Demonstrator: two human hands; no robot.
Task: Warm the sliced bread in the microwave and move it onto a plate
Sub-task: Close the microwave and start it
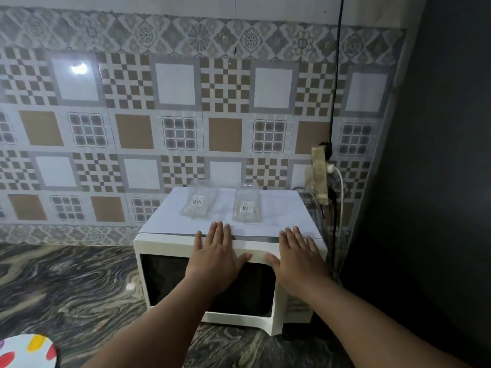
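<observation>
Head view: you stand at the white microwave, its door shut.
Plate: a spotted plate sits well left of the microwave, bare.
Left hand: fingers spread flat on the microwave's top front edge, gripping nothing.
Right hand: the same, just right of it.
Bread: not visible anywhere.
Progress: apparently nothing done yet.

Microwave interior perhaps dark behind the door glass, contents indiscernible; spotted packet cut off bottom-left.
</observation>
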